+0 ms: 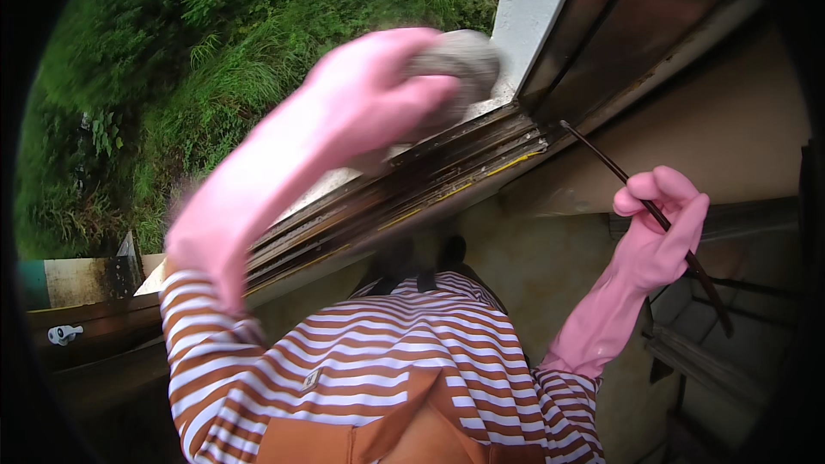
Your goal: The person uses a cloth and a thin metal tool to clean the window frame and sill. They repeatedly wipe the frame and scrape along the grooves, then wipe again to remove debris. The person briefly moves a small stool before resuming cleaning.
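My left hand [378,90], in a long pink rubber glove, is closed round a grey cloth [471,64]. Both are smeared by motion, so the cloth's texture is hard to read. They are above the grimy window track [447,167], towards its right end. To the right, my right hand [657,236] in a matching glove grips a thin dark brown chopstick [603,157] between thumb and fingers. The chopstick slants; its pale upper-left tip lies near the track's corner in the picture, and I cannot tell whether it touches. Its thicker end sticks out below the hand.
Beyond the track are a white outer ledge [507,90] and dense green plants [232,60]. A dark-framed window panel [610,26] rises at the upper right. A wooden rack-like thing [700,361] stands at the lower right, and a small white fitting [64,334] is at the far left.
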### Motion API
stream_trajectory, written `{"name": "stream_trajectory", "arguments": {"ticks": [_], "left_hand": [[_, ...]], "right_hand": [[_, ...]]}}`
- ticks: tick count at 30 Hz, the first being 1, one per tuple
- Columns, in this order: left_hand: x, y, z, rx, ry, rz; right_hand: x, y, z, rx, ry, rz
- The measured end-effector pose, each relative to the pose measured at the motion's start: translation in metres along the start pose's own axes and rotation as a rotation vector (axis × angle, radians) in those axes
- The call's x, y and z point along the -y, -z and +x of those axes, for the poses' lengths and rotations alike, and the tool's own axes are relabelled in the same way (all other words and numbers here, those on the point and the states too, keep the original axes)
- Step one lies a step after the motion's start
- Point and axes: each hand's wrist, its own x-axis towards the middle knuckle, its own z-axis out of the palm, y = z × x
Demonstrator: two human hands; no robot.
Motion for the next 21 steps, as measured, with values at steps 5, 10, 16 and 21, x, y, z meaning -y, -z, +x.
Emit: {"name": "stream_trajectory", "arguments": {"ticks": [5,10,16,21], "left_hand": [[0.018,-0.064,0.045,0.155,0.142,-0.097],[0.049,0.023,-0.01,0.472,-0.145,0.73],[0.042,0.087,-0.024,0.0,0.061,0.448],[0.063,-0.031,0.046,-0.052,-0.618,0.35]], "right_hand": [[0.005,0.008,-0.015,-0.009,0.113,-0.028],[0.011,-0.001,-0.032,-0.059,0.104,-0.088],[0.016,-0.014,-0.054,0.003,0.168,-0.084],[0.022,-0.022,-0.059,0.034,0.176,-0.089]]}}
